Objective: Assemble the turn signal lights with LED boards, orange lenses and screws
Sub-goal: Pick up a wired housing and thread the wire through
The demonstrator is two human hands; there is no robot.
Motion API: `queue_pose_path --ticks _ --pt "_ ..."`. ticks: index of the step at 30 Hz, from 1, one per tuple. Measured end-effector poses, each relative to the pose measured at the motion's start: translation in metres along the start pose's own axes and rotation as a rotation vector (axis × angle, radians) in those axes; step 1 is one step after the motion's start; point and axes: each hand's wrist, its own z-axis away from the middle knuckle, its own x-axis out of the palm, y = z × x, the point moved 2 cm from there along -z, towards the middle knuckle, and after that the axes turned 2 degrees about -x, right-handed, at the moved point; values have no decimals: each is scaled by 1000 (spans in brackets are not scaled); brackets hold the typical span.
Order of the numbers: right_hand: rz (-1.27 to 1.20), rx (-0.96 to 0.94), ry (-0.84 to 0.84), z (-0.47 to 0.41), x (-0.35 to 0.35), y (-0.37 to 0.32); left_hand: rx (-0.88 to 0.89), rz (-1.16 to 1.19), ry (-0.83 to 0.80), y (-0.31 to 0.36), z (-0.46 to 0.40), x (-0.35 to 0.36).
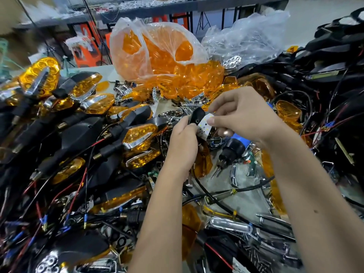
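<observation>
Cluttered bench point(244, 196) — left hand point(182, 140) grips housing point(196, 116), right hand point(242, 119) pinches LED board point(204, 125).

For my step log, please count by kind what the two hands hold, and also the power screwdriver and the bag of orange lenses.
Black housing: 1, gripped by the left hand
LED board: 1, pinched by the right hand
Power screwdriver: 1, below the right hand
Bag of orange lenses: 1
Total: 4
</observation>
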Motion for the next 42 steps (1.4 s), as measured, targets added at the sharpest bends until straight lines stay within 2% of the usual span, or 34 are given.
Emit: queue_pose_path --ticks 6,12,25,33,42 --pt "7 -206 11 3 0 -2 -17 56 -174 1 0 0" --pt "17 -194 102 2 4 1 9 63 -128 2 1 3" --pt "-82 -193 57 2 13 3 100 149 -63 1 2 -2" --pt "-69 -263 58 3 14 -4 157 212 -100 0 2 -2" --pt "-55 -255 75 6 13 -9 166 288 -164 1 1 -1"
